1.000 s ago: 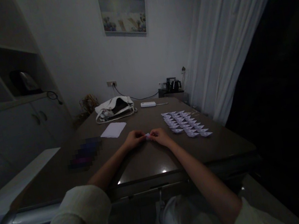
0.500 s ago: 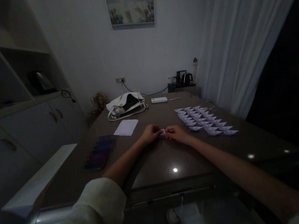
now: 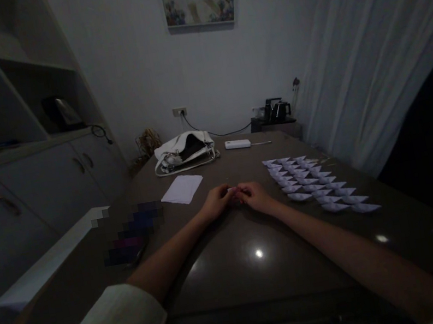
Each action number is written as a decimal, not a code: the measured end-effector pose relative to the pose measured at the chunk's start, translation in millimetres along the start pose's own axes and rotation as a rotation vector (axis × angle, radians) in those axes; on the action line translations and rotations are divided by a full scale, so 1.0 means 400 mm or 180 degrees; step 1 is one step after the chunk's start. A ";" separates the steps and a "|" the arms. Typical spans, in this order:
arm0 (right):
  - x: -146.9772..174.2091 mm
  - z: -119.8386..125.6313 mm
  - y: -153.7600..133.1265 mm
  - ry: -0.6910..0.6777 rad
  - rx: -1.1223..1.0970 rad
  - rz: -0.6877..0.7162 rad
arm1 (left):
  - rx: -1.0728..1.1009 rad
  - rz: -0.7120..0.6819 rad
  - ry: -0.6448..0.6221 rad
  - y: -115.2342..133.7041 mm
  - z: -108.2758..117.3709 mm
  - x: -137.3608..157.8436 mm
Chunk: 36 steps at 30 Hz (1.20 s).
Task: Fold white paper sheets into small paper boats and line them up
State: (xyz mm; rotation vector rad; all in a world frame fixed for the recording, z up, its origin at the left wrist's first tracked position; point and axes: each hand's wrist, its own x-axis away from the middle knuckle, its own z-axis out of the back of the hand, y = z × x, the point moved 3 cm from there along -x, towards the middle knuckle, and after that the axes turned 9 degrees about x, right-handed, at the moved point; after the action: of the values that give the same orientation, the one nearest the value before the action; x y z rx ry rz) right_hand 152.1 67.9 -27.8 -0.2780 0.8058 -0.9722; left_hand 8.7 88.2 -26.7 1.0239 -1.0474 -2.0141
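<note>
Too dim and distant to read any brand, label or lettering. Holds a small folded piece of white paper (image 3: 231, 189) over the middle of the glossy brown tabletop (image 3: 220, 280), mostly hidden by fingers. Pinches it with the left hand (image 3: 216, 202), fingers curled, tips clamped on the paper; grips it from the other side with the right hand (image 3: 256, 196), likewise curled, close against the opposite fingertips. Cannot tell the exact shape of the fold. To the right of the right hand, in close slanting rows: white paper boats (image 3: 313, 188), crisply creased, with sharp pointed ends and peaked middles. Beyond the left hand, to the left: thin white sheets (image 3: 182, 190), flat, smooth, in a slightly fanned pile. Nearer the left edge: a dark object (image 3: 135, 233), blurred into square blocks. Farther back: a slouching white handbag (image 3: 175, 144), soft, leather-like, gaping, strap looped in front; beside it, a smooth, rounded white device (image 3: 237, 144) with a short pale cord (image 3: 262, 143).
</note>
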 end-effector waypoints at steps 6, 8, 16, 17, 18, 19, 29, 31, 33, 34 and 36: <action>0.003 0.015 -0.006 0.0194 0.0008 -0.0202 | -0.0569 -0.0231 -0.0014 0.037 0.003 0.019; 0.003 0.013 -0.004 0.0136 -0.0096 -0.0211 | -0.0800 -0.0338 -0.0090 0.046 0.005 0.024; 0.006 0.007 0.011 -0.0376 -0.0688 -0.0239 | -0.1354 -0.0227 -0.0057 0.042 0.017 0.023; 0.006 0.009 0.012 -0.0392 -0.0751 -0.0238 | -0.1392 -0.0232 -0.0035 0.042 0.018 0.023; 0.005 0.010 0.013 -0.0412 -0.0773 -0.0231 | -0.1404 -0.0237 -0.0030 0.041 0.019 0.024; 0.005 0.011 0.014 -0.0433 -0.0754 -0.0221 | -0.1396 -0.0235 -0.0048 0.041 0.019 0.025; -0.007 0.010 0.024 -0.0138 -0.0537 -0.0236 | -0.1141 -0.0225 -0.0009 0.054 0.000 0.034; -0.006 0.008 0.024 -0.0202 -0.0661 -0.0298 | -0.1102 -0.0276 0.0099 0.055 0.004 0.033; -0.003 0.012 0.019 -0.0209 -0.0703 -0.0312 | -0.1110 -0.0299 0.0159 0.054 0.009 0.033; -0.001 0.016 0.014 -0.0178 -0.0675 -0.0280 | -0.1137 -0.0296 0.0154 0.053 0.010 0.033; 0.002 0.028 -0.002 -0.0043 -0.0514 -0.0150 | -0.1253 -0.0224 0.0099 0.053 0.011 0.034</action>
State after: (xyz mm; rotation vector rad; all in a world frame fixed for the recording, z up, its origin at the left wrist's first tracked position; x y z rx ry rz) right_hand 160.1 65.3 -20.0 -0.4441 0.8702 -0.9496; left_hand 1.9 68.8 -11.5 0.8852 -0.5701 -2.1408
